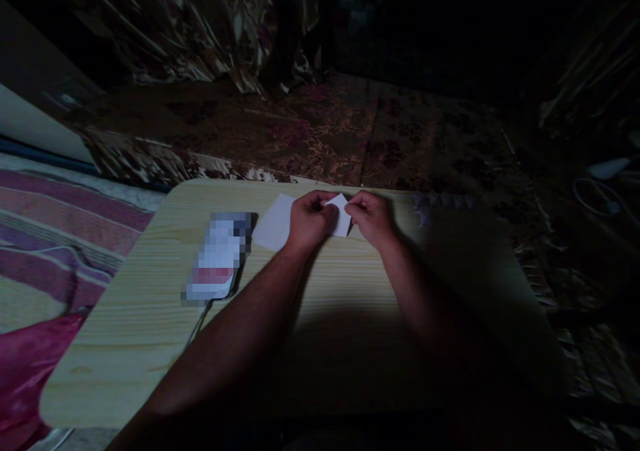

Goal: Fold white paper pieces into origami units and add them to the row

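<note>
Between my hands is a small white piece of paper (341, 219), folded to a point at its top. My left hand (311, 219) grips its left side, thumb across the front. At its right edge, my right hand (371, 215) pinches the paper between thumb and fingers. Just left of my left hand, white paper (273, 224) lies on the wooden table, partly covered by that hand. Several small folded paper pieces (445, 200) sit at the table's back right, dim in shadow.
A phone (219, 254) with a blurred screen lies at the left of the light wooden table (125, 344), a white cable (197, 324) running from its lower end. Beyond the back edge is a patterned cloth (310, 128). Striped bedding (60, 211) and a pink item (37, 371) are at left.
</note>
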{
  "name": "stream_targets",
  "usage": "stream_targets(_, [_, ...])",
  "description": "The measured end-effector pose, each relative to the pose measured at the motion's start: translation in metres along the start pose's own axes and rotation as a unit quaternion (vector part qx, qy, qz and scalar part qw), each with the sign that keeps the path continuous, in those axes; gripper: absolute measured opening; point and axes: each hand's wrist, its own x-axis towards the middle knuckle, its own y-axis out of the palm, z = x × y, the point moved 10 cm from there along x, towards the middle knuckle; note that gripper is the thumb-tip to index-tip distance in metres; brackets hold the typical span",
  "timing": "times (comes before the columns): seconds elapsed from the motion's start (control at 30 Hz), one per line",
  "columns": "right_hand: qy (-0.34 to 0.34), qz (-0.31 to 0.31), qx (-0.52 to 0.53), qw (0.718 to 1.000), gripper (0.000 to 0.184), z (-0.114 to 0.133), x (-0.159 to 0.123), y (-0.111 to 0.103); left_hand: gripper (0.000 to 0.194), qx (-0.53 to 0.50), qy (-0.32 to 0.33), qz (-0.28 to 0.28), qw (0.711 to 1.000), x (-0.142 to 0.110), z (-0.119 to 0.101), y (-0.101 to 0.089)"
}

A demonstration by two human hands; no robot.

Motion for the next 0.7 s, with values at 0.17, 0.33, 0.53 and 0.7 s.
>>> stream_targets(0.17, [0.004, 0.000, 0.001, 1.000, 0.009, -0.0001, -0.0007, -0.0005, 0.025, 0.005, 0.014, 0.008, 1.000, 0.0001, -0.0018, 0.0013])
stream_targets(0.33, [0.011, 0.001, 0.001, 1.000, 0.008, -0.0017, -0.0011, 0.0012, 0.025, 0.007, 0.011, 0.000, 1.000, -0.0007, -0.0010, 0.0001])
stream_targets(0.53, [0.022, -0.003, 0.002, 1.000, 0.009, -0.0016, -0.0019, 0.0016, 0.026, 0.006, 0.005, 0.000, 1.000, -0.0015, -0.0018, 0.0013])
stream_targets(0.7, [0.018, 0.001, -0.011, 1.000, 0.010, 0.0004, -0.0017, 0.0013, 0.026, 0.004, 0.005, 0.001, 1.000, -0.0010, -0.0015, 0.0008])
